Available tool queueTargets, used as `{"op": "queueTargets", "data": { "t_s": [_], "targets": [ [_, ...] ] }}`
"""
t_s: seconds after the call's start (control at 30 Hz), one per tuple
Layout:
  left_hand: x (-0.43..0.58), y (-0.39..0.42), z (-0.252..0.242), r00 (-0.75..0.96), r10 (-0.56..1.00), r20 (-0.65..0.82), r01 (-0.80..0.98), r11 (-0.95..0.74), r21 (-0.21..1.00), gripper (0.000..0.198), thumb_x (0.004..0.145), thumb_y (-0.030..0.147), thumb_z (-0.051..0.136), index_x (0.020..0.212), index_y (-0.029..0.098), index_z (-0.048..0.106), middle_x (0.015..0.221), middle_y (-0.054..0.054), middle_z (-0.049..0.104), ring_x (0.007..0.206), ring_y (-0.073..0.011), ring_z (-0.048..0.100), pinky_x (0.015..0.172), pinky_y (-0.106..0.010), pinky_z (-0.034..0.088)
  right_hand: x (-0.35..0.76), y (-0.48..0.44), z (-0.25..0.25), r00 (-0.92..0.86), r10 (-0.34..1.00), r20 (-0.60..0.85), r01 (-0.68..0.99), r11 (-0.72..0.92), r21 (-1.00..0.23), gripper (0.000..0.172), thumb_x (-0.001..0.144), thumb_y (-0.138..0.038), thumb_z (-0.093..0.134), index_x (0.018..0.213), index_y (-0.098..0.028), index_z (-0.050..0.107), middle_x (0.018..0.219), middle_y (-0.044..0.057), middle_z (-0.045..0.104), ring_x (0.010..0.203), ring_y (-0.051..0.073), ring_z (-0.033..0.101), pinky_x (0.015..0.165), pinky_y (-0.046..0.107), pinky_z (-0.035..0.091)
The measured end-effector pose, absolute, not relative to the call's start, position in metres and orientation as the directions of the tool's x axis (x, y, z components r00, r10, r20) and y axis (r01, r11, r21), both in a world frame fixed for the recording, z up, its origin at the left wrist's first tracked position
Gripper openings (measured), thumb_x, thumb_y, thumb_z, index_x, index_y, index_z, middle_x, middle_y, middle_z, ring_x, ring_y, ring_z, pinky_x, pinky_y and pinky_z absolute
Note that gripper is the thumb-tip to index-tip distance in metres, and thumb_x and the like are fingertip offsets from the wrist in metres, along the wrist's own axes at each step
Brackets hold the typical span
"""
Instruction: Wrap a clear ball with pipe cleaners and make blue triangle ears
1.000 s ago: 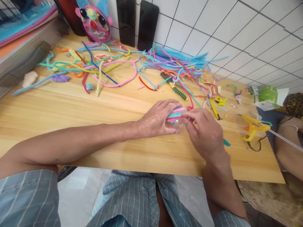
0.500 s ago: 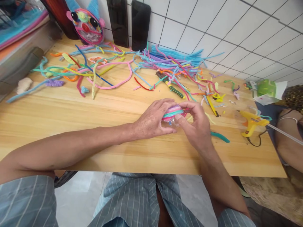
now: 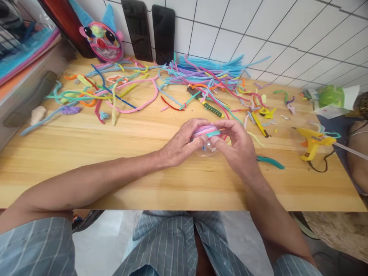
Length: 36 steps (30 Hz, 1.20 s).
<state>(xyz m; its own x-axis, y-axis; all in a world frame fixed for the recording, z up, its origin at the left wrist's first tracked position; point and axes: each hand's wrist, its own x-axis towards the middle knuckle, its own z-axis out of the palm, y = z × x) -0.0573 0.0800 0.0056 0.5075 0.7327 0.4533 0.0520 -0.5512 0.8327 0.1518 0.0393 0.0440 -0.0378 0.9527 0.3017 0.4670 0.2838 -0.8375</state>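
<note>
Between my two hands is a clear plastic ball (image 3: 207, 148), its upper part wrapped in purple, pink and teal pipe cleaners (image 3: 208, 131). My left hand (image 3: 184, 142) is closed round its left side, thumb across the front. My right hand (image 3: 236, 146) grips the right side, with the thumb near the lower edge of the wrapped bands and the fingers over the top. Part of the ball is hidden by the fingers. Just right of my right hand lies a tool with a teal handle (image 3: 270, 161), its other end covered by the hand.
Loose pipe cleaners (image 3: 135, 109) and a thick bundle (image 3: 212, 69) lie along the back. Nearby are green-black pliers (image 3: 212, 109), a yellow cutter (image 3: 260, 124) and a yellow glue gun (image 3: 313, 142). Two phones (image 3: 163, 34) and a decorated face (image 3: 105, 42) stand by the wall. Another person sits at right.
My left thumb has moved up onto the front of the wrapped ball. The ball has turned, showing more of its clear underside. The view has shifted slightly.
</note>
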Motion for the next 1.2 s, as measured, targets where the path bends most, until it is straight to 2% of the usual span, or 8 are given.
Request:
{"op": "queueTargets", "data": {
  "t_s": [0.2,0.33,0.5,0.7,0.83,1.03,1.2],
  "targets": [
    [-0.056,0.08,0.004,0.472,0.782,0.406,0.081,-0.498,0.864,0.042,0.11,0.046,0.06,0.143,0.021,0.059,0.146,-0.013,0.069,0.134,-0.026,0.067,0.119,-0.043,0.053,0.154,0.044,0.043,-0.027,0.972,0.235,0.34,0.23,-0.912,0.027,0.091,-0.036,0.077,0.117,-0.028,0.072,0.123,0.004,0.078,0.116,0.026,0.073,0.107,0.048,0.058],
    [-0.056,0.079,0.005,0.466,0.791,0.398,0.099,-0.493,0.864,0.044,0.109,0.051,0.062,0.141,0.021,0.059,0.142,-0.013,0.071,0.13,-0.0252,0.069,0.115,-0.042,0.055,0.149,0.043,0.042,-0.014,0.959,0.283,0.365,0.268,-0.892,0.025,0.091,-0.035,0.076,0.114,-0.027,0.071,0.121,0.005,0.079,0.115,0.026,0.073,0.107,0.048,0.057],
    [-0.056,0.078,0.004,0.476,0.767,0.431,0.105,-0.536,0.838,0.044,0.109,0.053,0.061,0.142,0.023,0.06,0.143,-0.012,0.07,0.134,-0.0268,0.067,0.119,-0.046,0.053,0.143,0.041,0.043,-0.006,0.936,0.351,0.456,0.315,-0.833,0.022,0.089,-0.029,0.076,0.111,-0.026,0.071,0.119,0.006,0.078,0.112,0.026,0.072,0.102,0.046,0.058],
    [-0.06,0.077,0.004,0.503,0.758,0.415,0.057,-0.508,0.86,0.042,0.115,0.051,0.047,0.148,0.027,0.059,0.153,-0.011,0.065,0.145,-0.028,0.06,0.126,-0.05,0.048,0.141,0.042,0.04,0.005,0.92,0.392,0.472,0.343,-0.812,0.022,0.089,-0.026,0.073,0.11,-0.025,0.071,0.118,0.006,0.078,0.11,0.025,0.072,0.099,0.045,0.058],
    [-0.059,0.079,0.003,0.505,0.756,0.417,0.062,-0.514,0.856,0.043,0.112,0.05,0.056,0.147,0.025,0.058,0.15,-0.012,0.065,0.141,-0.028,0.062,0.124,-0.05,0.049,0.141,0.043,0.038,0.007,0.916,0.402,0.49,0.347,-0.799,0.022,0.089,-0.027,0.074,0.11,-0.026,0.071,0.118,0.005,0.078,0.112,0.026,0.071,0.101,0.046,0.058],
    [-0.057,0.08,0.003,0.49,0.772,0.404,0.055,-0.49,0.87,0.044,0.11,0.051,0.061,0.144,0.023,0.059,0.146,-0.012,0.068,0.136,-0.0271,0.065,0.121,-0.047,0.052,0.141,0.044,0.036,0.015,0.924,0.382,0.432,0.338,-0.836,0.021,0.092,-0.032,0.074,0.112,-0.027,0.071,0.12,0.005,0.077,0.113,0.026,0.071,0.102,0.046,0.058],
    [-0.06,0.079,0.003,0.511,0.757,0.407,0.018,-0.483,0.875,0.045,0.113,0.053,0.053,0.149,0.026,0.058,0.153,-0.012,0.064,0.143,-0.0291,0.061,0.125,-0.05,0.048,0.142,0.044,0.036,0.019,0.929,0.369,0.382,0.334,-0.862,0.02,0.096,-0.035,0.07,0.114,-0.026,0.072,0.117,0.005,0.078,0.112,0.026,0.072,0.101,0.045,0.058]
  ]
}}
